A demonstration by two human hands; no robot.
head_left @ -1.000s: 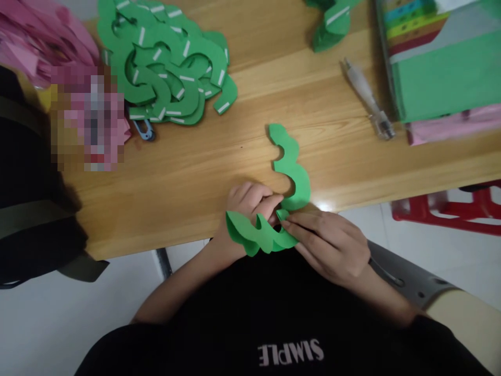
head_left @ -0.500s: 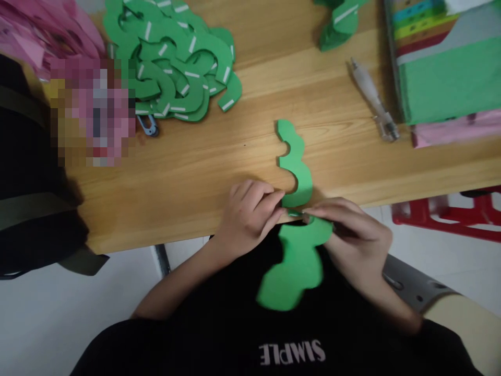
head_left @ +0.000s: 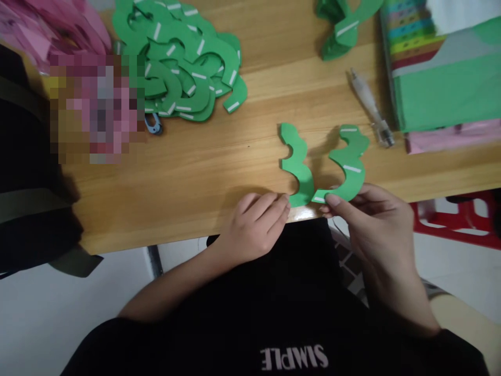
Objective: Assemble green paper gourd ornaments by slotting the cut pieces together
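A plain green wavy cutout (head_left: 304, 177), seemingly foam or thick paper, lies on the table near its front edge. My left hand (head_left: 260, 222) is closed, with its fingertips at the cutout's lower left end; the thumb is hidden. Just to the right, my right hand (head_left: 379, 230) pinches a second green wavy cutout with white strips (head_left: 355, 175) between thumb and fingers at its lower end. This second piece shows several short white strips on its upward face and is raised a little, its lower tip close to the first piece.
On the wooden table (head_left: 195, 167), a heap of green cutouts with white strips (head_left: 183, 68) lies back left, beside pink bags (head_left: 74, 31). More green cutouts (head_left: 340, 36), a pen (head_left: 371, 107) and a green package (head_left: 446, 94) are at right. A red stool (head_left: 462, 216) stands below.
My right hand has moved right and swung its cutout from over my lap up onto the table side, turned so the white strips show. My left hand stays by the plain cutout.
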